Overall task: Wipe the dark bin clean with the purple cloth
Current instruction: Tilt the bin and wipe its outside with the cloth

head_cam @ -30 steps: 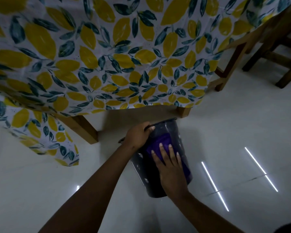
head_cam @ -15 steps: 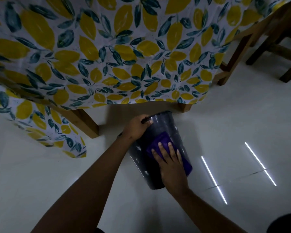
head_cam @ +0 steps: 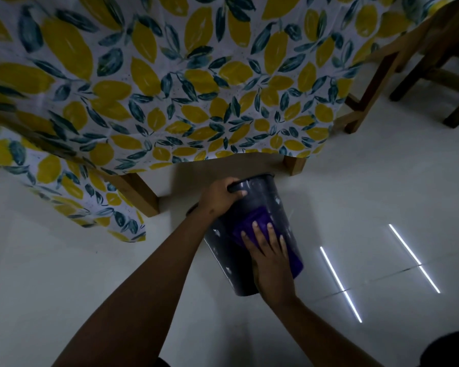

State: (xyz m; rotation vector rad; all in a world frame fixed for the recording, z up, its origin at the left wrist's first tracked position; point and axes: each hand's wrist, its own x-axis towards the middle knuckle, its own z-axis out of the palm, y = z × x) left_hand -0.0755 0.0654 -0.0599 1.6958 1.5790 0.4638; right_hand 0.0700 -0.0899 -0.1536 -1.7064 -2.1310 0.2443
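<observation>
The dark bin (head_cam: 265,200) stands on the white floor in the head view, tilted with its rim toward the table, and pale smudges dot its side. My left hand (head_cam: 217,197) grips the bin's rim at the upper left. The purple cloth (head_cam: 260,221) lies flat on the bin's outer wall. My right hand (head_cam: 268,258) presses on the cloth with fingers spread, covering its lower part.
A table draped with a lemon-and-leaf tablecloth (head_cam: 170,88) hangs just behind the bin, with wooden legs (head_cam: 141,192) at left and behind (head_cam: 293,164). Wooden chair legs (head_cam: 419,70) stand at the upper right. Light strips reflect on the floor (head_cam: 339,282).
My right hand and the cloth have slid slightly down the bin's side. My left hand stays on the rim. The view has shifted a little.
</observation>
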